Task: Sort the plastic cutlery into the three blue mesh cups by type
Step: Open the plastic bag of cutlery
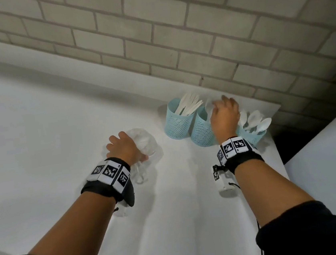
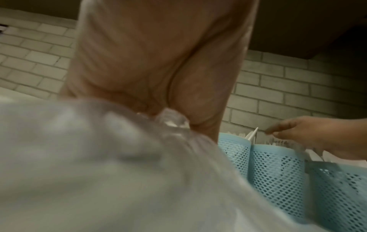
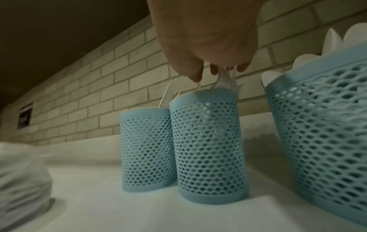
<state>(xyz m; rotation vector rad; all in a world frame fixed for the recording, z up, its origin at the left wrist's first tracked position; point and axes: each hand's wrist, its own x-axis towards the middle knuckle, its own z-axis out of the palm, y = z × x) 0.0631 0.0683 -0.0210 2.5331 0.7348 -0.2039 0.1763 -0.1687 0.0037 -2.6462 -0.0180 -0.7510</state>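
Observation:
Three blue mesh cups stand in a row by the brick wall. The left cup point(image 1: 178, 124) point(image 3: 147, 149) holds white knives point(image 1: 189, 104). The right cup point(image 1: 252, 136) point(image 3: 327, 125) holds white spoons point(image 1: 256, 120). My right hand point(image 1: 224, 112) point(image 3: 218, 69) hovers over the middle cup point(image 1: 202, 133) point(image 3: 208, 149), fingertips pinching the tops of white forks point(image 3: 224, 80) that stand in it. My left hand point(image 1: 123, 149) point(image 2: 158, 62) rests on the table to the left, gripping a crumpled clear plastic bag point(image 1: 143, 142) point(image 2: 99, 157).
The white table point(image 1: 181, 199) ends just right of the spoon cup, with a dark gap point(image 1: 286, 145) beyond it. The brick wall point(image 1: 195, 40) stands directly behind the cups. A small white device point(image 1: 224, 180) hangs under my right wrist band.

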